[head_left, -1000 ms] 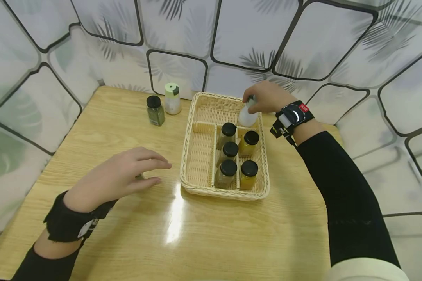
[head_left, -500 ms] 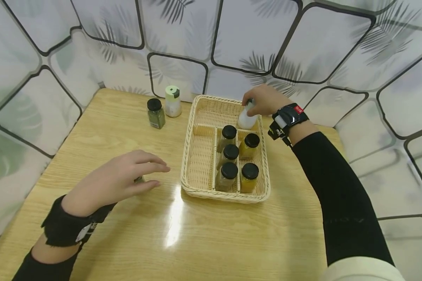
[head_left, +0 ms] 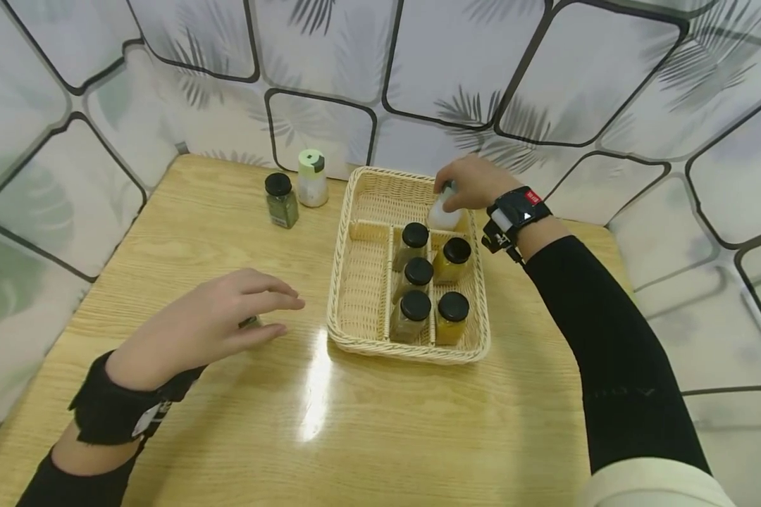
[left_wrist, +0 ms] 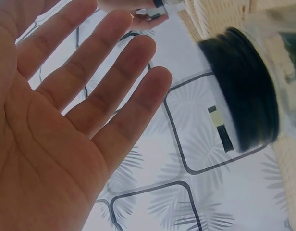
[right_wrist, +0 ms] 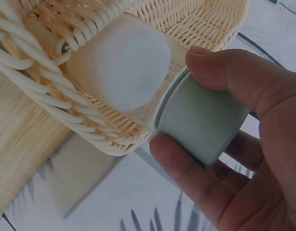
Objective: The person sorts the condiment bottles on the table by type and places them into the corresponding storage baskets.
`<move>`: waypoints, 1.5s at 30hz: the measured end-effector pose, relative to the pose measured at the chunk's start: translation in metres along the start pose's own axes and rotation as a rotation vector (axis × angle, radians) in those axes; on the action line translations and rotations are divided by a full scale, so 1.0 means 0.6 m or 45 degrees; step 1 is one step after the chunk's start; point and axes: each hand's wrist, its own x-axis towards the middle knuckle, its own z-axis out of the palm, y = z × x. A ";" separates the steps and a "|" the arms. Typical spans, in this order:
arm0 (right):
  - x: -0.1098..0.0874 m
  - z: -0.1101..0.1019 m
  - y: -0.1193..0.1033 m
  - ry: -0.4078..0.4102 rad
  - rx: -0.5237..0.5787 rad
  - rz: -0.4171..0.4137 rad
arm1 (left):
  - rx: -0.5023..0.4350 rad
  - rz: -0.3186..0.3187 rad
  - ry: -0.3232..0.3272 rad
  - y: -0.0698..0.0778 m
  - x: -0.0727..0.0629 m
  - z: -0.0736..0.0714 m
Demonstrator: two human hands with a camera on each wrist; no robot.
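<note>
Head view showed your right hand (head_left: pixel 478 182) reaching over the back right corner of the wicker basket (head_left: pixel 380 348), its thumb and fingers pinching the grey-green cap (right_wrist: pixel 203 118) of a white jar (head_left: pixel 442 217). That jar sat below your fingers at the right end of the back compartment; whether it touched the basket floor, you could not tell. Your left hand (head_left: pixel 212 320) hung left of the basket with its fingers loosely extended, gripping nothing; the left wrist view had a black lid (left_wrist: pixel 244 89) near those fingers, with a gap between.

A divider separated the white jar from three black-capped jars (head_left: pixel 416 305) in the middle compartment and two yellow jars (head_left: pixel 452 327) in the right one. Behind your left hand, a green jar (head_left: pixel 282 204) stood just beside a pale-topped shaker (head_left: pixel 312 183). The wooden surface (head_left: pixel 380 422) carried a bright glare streak, and leaf-patterned panels (head_left: pixel 330 56) rose behind it.
</note>
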 end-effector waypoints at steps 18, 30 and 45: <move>0.000 0.005 0.009 -0.012 -0.001 -0.004 | 0.019 -0.013 -0.016 0.001 0.000 -0.002; -0.005 0.008 0.003 -0.014 -0.004 0.029 | 0.005 0.007 -0.005 0.004 0.002 -0.002; -0.017 0.029 0.000 0.066 0.017 0.025 | 0.036 0.179 0.053 -0.012 0.060 -0.038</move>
